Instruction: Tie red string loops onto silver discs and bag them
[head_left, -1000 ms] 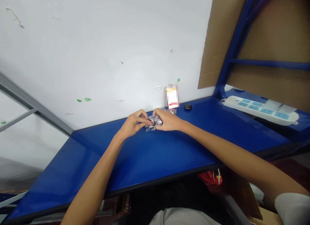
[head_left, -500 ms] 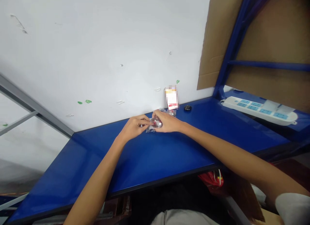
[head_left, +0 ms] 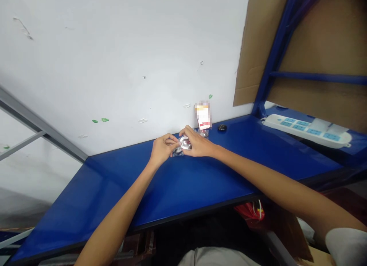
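Note:
My right hand (head_left: 200, 144) curls around a round, shiny silver disc-like piece (head_left: 186, 143), its thumb and fingers on the rim. A dark red tint shows at the disc's lower right side. My left hand (head_left: 164, 149) is closed in a pinch, its fingertips at the disc's left edge; whatever is between them is too small to tell. Crumpled clear plastic (head_left: 178, 151) lies just below the disc, on the blue tabletop (head_left: 183, 185). Another small shiny round thing (head_left: 203, 133) stands behind my right hand, in front of a partly blurred card (head_left: 203, 117).
A small black object (head_left: 222, 127) lies near the wall, right of the card. Further right is a white power strip (head_left: 306, 130) with blue sockets. A white wall (head_left: 129, 67) closes off the back, and a blue metal frame (head_left: 275, 52) rises at the right.
The piece in my right hand has turned, so a bright silver round face now shows upward. My left hand has shifted slightly to the right, its fingers bent more tightly.

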Motion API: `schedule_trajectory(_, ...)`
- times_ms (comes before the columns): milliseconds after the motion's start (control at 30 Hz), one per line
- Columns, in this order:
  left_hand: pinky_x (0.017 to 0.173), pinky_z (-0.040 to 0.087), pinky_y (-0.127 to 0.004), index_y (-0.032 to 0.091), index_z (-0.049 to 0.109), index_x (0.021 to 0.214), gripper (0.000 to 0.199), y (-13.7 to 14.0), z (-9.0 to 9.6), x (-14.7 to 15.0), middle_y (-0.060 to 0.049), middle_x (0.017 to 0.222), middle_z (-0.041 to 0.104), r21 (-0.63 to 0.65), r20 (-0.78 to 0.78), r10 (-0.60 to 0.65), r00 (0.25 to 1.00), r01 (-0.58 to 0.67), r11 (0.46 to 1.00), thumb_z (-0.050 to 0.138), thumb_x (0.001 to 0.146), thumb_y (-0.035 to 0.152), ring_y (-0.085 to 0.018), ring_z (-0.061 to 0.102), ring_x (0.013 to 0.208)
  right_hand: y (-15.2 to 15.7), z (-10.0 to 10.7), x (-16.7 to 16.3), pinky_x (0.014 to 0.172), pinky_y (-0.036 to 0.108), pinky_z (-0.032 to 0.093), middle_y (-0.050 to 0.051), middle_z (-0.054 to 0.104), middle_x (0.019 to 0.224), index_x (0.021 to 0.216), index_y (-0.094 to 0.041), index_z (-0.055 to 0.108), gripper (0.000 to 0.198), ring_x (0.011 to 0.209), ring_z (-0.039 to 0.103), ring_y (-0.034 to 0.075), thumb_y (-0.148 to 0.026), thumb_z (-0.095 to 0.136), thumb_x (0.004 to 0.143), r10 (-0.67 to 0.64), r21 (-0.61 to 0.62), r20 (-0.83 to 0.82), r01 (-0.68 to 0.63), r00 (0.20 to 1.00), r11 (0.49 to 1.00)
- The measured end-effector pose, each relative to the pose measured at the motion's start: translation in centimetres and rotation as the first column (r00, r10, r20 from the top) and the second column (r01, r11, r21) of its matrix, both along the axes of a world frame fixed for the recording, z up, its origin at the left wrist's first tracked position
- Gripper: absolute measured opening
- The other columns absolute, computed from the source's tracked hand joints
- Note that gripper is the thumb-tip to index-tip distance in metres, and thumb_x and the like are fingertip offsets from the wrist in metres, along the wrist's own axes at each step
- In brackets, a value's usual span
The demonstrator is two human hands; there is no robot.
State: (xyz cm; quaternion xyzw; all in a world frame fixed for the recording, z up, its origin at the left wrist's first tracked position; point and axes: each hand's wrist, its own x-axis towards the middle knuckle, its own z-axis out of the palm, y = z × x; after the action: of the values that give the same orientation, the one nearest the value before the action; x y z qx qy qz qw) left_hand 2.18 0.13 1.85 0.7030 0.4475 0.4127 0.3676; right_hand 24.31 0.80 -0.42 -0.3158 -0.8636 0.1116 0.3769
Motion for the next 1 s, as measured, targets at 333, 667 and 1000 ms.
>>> schedule_trajectory(333,0.047,0.042,-0.024,0.016,0.083,0.091,0.036,-1.1,0.2,0.8,-0.006,0.080,0.080,0.071,-0.050,-0.025,0.998,0.029,0.997,0.086,0.083,0.051,-0.010,0.055,0.043,0.4,-0.3,0.2,0.084,0.039,0.051,0.008,0.058,0.116,0.121,-0.024,0.050,0.040,0.102,0.062,0.027,-0.025,0.072,0.088,-0.017,0.077,0.060,0.013,0.998,0.997)
schedule_trajectory(667,0.073,0.052,-0.029,0.021,0.087,0.095,0.039,-1.5,1.9,-0.2,-0.005,0.085,0.079,0.301,-0.299,-0.101,0.949,0.194,0.934,0.058,0.106,0.045,-0.019,0.069,0.074,0.2,0.0,0.2,0.084,0.038,0.050,0.007,0.055,0.115,0.117,-0.025,0.052,0.034,0.097,0.060,0.025,-0.027,0.071,0.088,-0.088,0.021,-0.037,0.088,0.995,0.996)
schedule_trajectory(1000,0.080,0.061,-0.033,0.021,0.063,0.130,0.059,-0.4,-0.2,0.8,-0.013,0.132,0.071,0.072,0.018,0.002,1.000,-0.003,0.997,0.086,0.087,0.054,-0.022,0.075,0.100,0.7,-0.8,-0.8,0.081,0.034,0.047,0.002,0.059,0.107,0.113,-0.025,0.059,0.037,0.095,0.057,0.022,-0.039,0.073,0.082,-0.140,-0.335,-0.358,0.013,0.923,0.942)
